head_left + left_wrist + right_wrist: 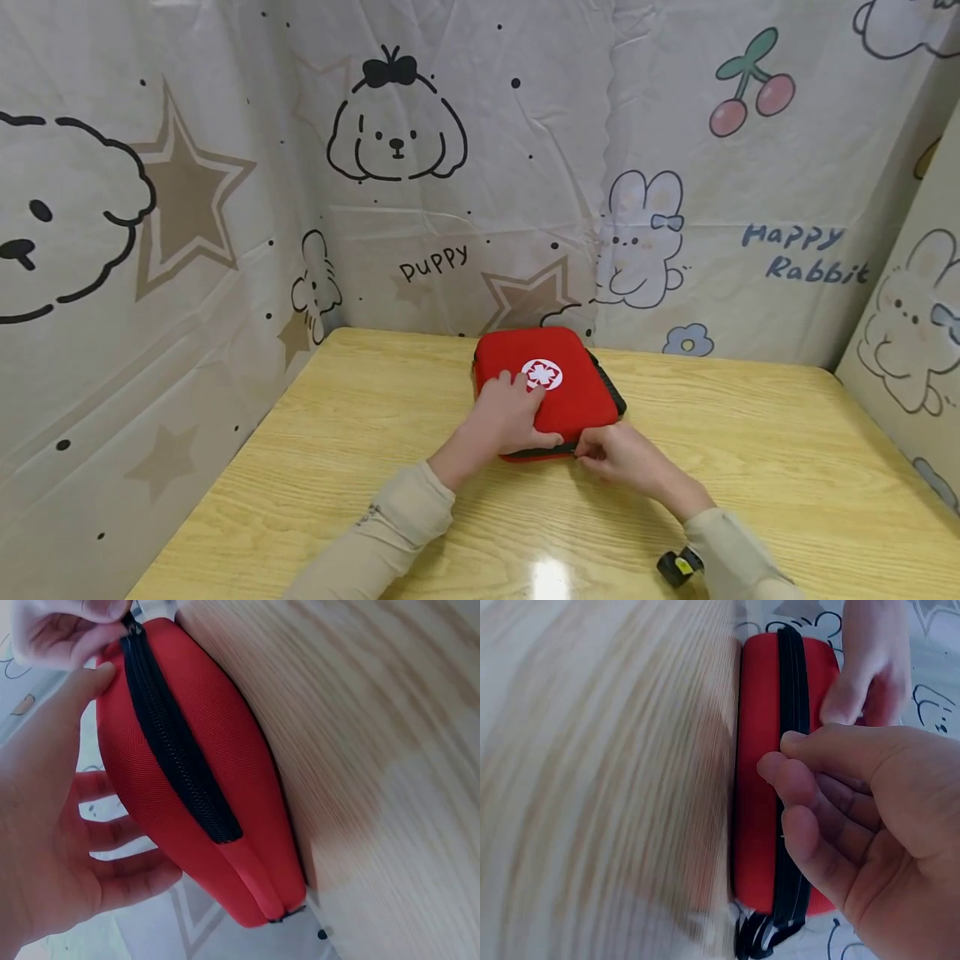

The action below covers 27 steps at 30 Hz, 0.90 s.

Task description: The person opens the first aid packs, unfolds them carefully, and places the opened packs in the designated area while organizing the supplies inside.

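Observation:
A red zippered first-aid case (551, 342) with a white round emblem (542, 375) lies on the table. My left hand (510, 415) rests on its lid with spread fingers, the thumb near the front edge. In the left wrist view, a black zipper (172, 746) runs along the case's side, its teeth closed along the stretch that shows. At the front right corner my right hand (618, 454) pinches the zipper pull with thumb and forefinger; the fingertips mostly hide the pull. The right wrist view shows its other fingers (802, 829) curled beside the zipper.
The case stands on a light wooden table (375, 400), near its back edge. A black strap handle (609, 387) sticks out on the case's right side. Cloth printed with cartoon animals (480, 192) hangs behind and on both sides. A small black device (678, 567) sits by the right sleeve.

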### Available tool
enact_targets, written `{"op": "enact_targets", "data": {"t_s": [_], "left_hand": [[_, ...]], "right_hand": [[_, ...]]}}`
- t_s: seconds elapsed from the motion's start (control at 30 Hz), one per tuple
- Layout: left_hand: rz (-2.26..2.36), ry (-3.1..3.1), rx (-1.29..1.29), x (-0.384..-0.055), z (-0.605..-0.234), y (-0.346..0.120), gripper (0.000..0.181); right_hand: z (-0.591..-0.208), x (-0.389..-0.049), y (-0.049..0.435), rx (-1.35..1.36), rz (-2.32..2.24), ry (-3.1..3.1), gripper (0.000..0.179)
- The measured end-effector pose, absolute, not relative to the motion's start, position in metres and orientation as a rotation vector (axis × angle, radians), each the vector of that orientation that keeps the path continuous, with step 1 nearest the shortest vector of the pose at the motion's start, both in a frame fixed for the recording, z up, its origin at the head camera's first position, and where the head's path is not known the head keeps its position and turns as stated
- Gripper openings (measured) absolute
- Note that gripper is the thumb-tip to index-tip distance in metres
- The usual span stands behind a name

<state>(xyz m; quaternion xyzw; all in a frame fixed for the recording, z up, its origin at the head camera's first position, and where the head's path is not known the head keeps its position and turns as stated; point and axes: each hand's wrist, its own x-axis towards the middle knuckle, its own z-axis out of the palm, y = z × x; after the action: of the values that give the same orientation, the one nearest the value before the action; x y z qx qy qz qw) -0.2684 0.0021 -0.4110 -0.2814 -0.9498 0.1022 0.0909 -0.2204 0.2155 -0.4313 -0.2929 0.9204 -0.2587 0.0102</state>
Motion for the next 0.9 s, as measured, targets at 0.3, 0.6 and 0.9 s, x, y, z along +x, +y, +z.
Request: {"op": "enact_targets", "data": {"t_s": [0.3, 0.6, 0.9], "left_hand": [[0.309, -2.848, -0.834, -0.265, -0.409, 0.002, 0.076], [0.107, -2.877, -1.181, -0.273, -0.393, -0.025, 0.061], [-0.201, -2.901, -1.423, -0.287, -0.395, -0.052, 0.059]], "right_hand": [[-0.434, -0.225, 0.209, -0.937, -0.789, 2.862, 0.007], [-0.43, -0.223, 0.225, -0.902, -0.807, 2.828, 0.007], [-0.431, -0.222, 0.236, -0.831, -0.818, 2.848, 0.004]]}}
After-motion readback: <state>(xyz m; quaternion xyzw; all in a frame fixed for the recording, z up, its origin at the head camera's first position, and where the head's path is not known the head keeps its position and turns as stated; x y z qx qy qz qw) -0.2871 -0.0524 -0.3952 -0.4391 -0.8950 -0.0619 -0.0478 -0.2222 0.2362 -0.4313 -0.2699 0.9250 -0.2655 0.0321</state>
